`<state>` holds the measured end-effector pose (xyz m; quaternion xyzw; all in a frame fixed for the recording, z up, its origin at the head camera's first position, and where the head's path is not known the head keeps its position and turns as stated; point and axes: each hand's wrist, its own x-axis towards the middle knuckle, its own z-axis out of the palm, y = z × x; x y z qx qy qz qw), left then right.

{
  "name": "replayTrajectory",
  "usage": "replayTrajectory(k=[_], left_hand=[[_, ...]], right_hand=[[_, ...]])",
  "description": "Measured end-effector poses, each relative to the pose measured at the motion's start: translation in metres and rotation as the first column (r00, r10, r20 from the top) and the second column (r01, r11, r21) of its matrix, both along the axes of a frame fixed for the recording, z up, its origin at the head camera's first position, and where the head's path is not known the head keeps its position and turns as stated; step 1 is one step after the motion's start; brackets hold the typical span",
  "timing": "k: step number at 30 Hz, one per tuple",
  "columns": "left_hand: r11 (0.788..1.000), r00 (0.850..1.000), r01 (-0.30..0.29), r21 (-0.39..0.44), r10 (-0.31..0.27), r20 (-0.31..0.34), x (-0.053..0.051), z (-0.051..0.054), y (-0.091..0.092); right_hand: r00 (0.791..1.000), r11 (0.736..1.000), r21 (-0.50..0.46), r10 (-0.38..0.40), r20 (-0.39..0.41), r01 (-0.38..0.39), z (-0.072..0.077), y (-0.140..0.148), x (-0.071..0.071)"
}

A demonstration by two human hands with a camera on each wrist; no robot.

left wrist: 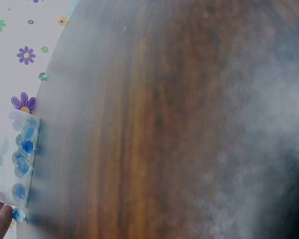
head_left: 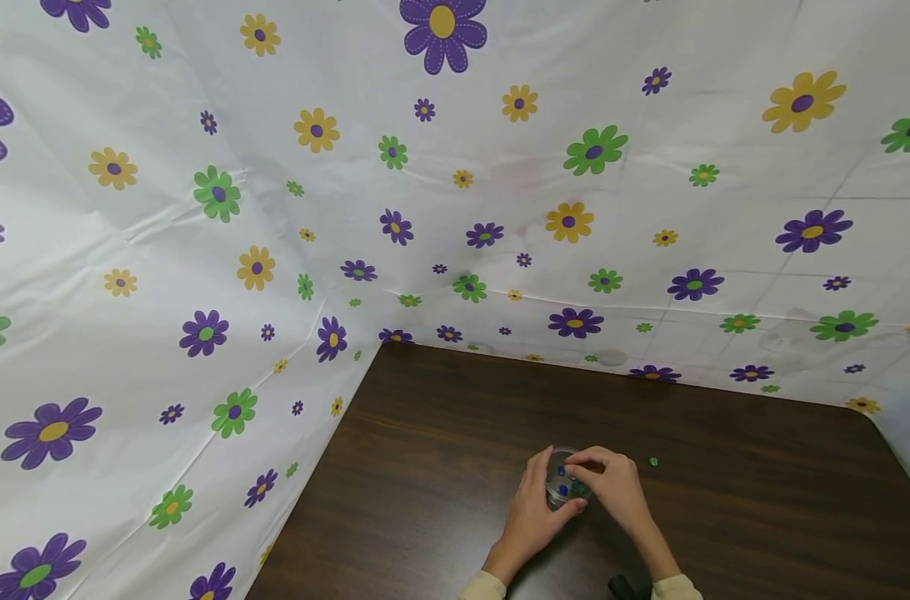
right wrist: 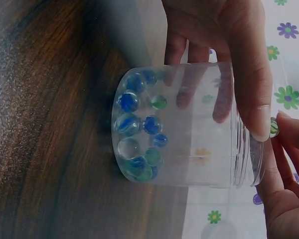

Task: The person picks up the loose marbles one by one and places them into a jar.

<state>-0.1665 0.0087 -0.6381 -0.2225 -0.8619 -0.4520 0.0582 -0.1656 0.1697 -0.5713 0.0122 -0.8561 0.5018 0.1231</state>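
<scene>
A clear jar (right wrist: 199,169) stands upright on the table, with several blue and green glass marbles (right wrist: 128,124) at its bottom. My left hand (head_left: 532,512) grips it, thumb on the near side and fingers (right wrist: 187,97) round the far side. Over the jar's mouth, my right hand (head_left: 611,490) pinches a green-streaked marble (right wrist: 274,127) between thumb and fingertips. The left wrist view catches only the jar's marble-lined base (left wrist: 27,149) and some fingertips (left wrist: 0,219) beside a blue marble (left wrist: 18,215); whether that marble is inside cannot be told.
A lone green marble (head_left: 653,461) lies on the dark wooden table (head_left: 425,450), to the right of the jar. White flower-printed sheeting (head_left: 500,167) rises behind the table and on its left. Something black (head_left: 623,587) shows by my right wrist.
</scene>
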Motion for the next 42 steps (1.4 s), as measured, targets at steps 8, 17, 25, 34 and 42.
replayTrajectory(k=[8, 17, 25, 34, 42], left_hand=[[1.000, 1.000, 0.001, 0.003, -0.001, -0.006, 0.0003, 0.0012, -0.0001], [1.000, 1.000, 0.002, 0.000, -0.002, -0.002, 0.0002, 0.0021, -0.0004], [1.000, 1.000, 0.002, -0.011, -0.002, -0.004, 0.0008, 0.0034, -0.0008], [1.000, 1.000, 0.000, -0.011, 0.000, 0.005, 0.0009, 0.0040, -0.0005], [1.000, 1.000, -0.002, -0.013, 0.002, 0.004, 0.0012, 0.0037, -0.0008]], right_hand=[[1.000, 1.000, 0.009, 0.009, 0.024, -0.009, -0.0003, -0.0001, -0.0015], [1.000, 1.000, 0.014, 0.012, 0.022, -0.012, 0.0004, 0.0002, -0.0013], [1.000, 1.000, 0.001, 0.001, 0.015, -0.001, 0.0020, -0.0009, 0.0000], [1.000, 1.000, -0.018, -0.003, 0.006, 0.003, 0.0041, -0.0018, 0.0011], [1.000, 1.000, -0.022, -0.003, 0.000, 0.003, 0.0039, -0.0017, 0.0019]])
